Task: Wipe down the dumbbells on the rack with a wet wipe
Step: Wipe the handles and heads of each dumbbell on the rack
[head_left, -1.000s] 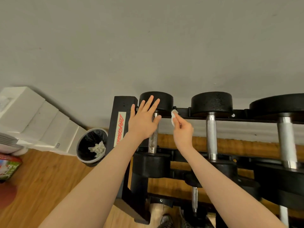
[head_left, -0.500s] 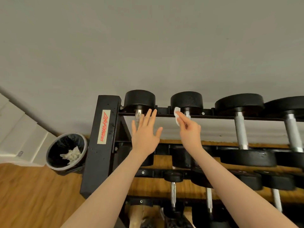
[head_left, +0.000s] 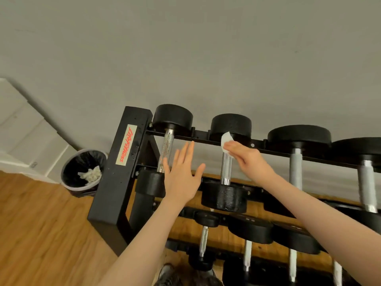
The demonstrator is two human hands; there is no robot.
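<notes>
Black rubbery heads on the dumbbells at the far right (head_left: pixel 367 153) run off the frame edge, and the lower tiers of the rack (head_left: pixel 115 182) lie half hidden behind your forearms. Your right hand (head_left: pixel 249 157) pinches the white wet wipe (head_left: pixel 226 139) against the top of the second dumbbell (head_left: pixel 226 162), where its knurled steel handle meets the far round head; most of the wipe is covered by your fingers. Your left hand (head_left: pixel 182 174) hangs flat with fingers spread, holding nothing, between that dumbbell and the first dumbbell (head_left: pixel 167 149). A bin (head_left: pixel 71 162) with crumpled wipes stands on the wood floor (head_left: pixel 37 234).
</notes>
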